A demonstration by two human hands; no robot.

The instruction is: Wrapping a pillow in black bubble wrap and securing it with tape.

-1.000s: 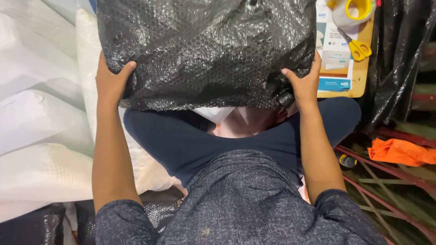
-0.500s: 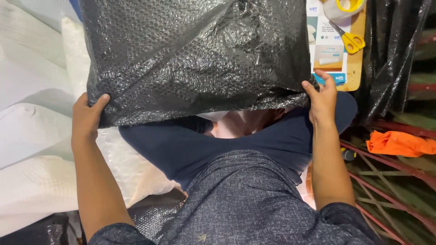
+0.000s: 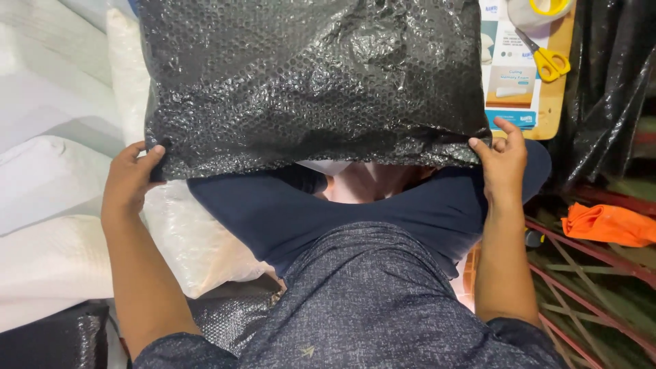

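A large black bubble-wrap bag [image 3: 307, 82], stuffed and bulging, lies across my lap and fills the upper middle of the head view. My left hand [image 3: 130, 181] grips its near left corner, thumb on top. Its near right corner is pinched by my right hand [image 3: 502, 160], fingers curled around the edge. Below the bag show my crossed legs in dark blue trousers [image 3: 307, 212] and my grey patterned shirt. What the bag holds is hidden.
White foam pillows in clear wrap [image 3: 48, 191] are stacked at the left. At the top right a wooden board [image 3: 557, 102] carries yellow-handled scissors [image 3: 547, 61], a tape roll [image 3: 540, 10] and printed cards. Black plastic sheet [image 3: 608, 89], an orange cloth [image 3: 605, 224] and a red metal rack [image 3: 588, 294] lie right.
The bag has spread wider and flatter across my lap. My hands have moved apart along its near edge, out to the two corners.
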